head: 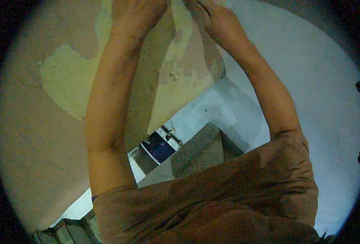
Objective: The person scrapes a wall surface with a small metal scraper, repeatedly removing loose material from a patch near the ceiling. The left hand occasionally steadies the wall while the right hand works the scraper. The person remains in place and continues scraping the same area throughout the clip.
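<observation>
My left hand (140, 13) is raised at the top edge, near a wall (67, 33) with pale yellow patches. My right hand (218, 15) is up there too, a short way to the right, its fingers bent inward. The frame cuts off the fingertips of both hands, so whatever they may hold is hidden. Between my forearms shows a yellow patch (180, 79) with an irregular edge and small dark marks. Shadows of the arms fall across it.
A pale blue-white wall (314, 91) meets the patched one at a corner. Below stands a grey block-like surface (201, 149). Beyond it lies a dark blue object with white edges (160, 149), too small to identify. Dark angular shapes (73, 231) show at lower left.
</observation>
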Available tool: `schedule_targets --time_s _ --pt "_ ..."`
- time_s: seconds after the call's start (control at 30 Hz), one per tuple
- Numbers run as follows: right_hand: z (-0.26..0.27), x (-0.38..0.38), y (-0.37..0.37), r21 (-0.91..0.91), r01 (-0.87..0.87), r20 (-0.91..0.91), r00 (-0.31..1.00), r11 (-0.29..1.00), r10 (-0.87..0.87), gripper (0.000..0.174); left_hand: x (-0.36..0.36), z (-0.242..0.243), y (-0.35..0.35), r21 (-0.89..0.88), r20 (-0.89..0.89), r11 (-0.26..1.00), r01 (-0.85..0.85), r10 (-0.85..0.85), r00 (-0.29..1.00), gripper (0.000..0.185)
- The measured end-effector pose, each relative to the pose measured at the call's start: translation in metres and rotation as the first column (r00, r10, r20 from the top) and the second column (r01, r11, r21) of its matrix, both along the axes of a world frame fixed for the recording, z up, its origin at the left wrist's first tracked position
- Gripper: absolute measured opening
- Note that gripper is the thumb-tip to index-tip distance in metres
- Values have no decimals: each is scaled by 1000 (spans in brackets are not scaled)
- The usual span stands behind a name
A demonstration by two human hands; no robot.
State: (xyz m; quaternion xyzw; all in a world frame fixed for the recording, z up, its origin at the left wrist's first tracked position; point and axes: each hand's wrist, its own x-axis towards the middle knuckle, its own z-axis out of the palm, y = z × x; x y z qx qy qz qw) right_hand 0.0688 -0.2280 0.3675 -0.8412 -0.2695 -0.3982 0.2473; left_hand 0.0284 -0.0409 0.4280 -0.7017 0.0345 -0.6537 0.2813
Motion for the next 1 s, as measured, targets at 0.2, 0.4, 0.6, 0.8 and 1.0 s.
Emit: schedule_targets --time_s 0.2,0.4,0.6,0.8,1.0 --pt "-1 -8 -7 -211 66 57 997 975 -55 58 -9 8 -3 -28 -28 999 31 -32 999 53" --pt "18 -35 -5 -49 -26 -131 991 998 19 51 -11 8 -6 -5 -12 1000 -3 2 1000 53" --pt "4 -40 -3 -56 -73 -56 996 996 70 48 -14 11 -4 -19 -35 999 51 -52 998 54" --pt "23 -37 -3 9 -56 -47 997 998 57 48 -16 14 -7 9 -7 1000 28 -28 1000 52" --pt "8 -49 -8 -89 -107 101 988 990 116 50 -19 16 -6 -5 -18 998 64 -64 998 52"
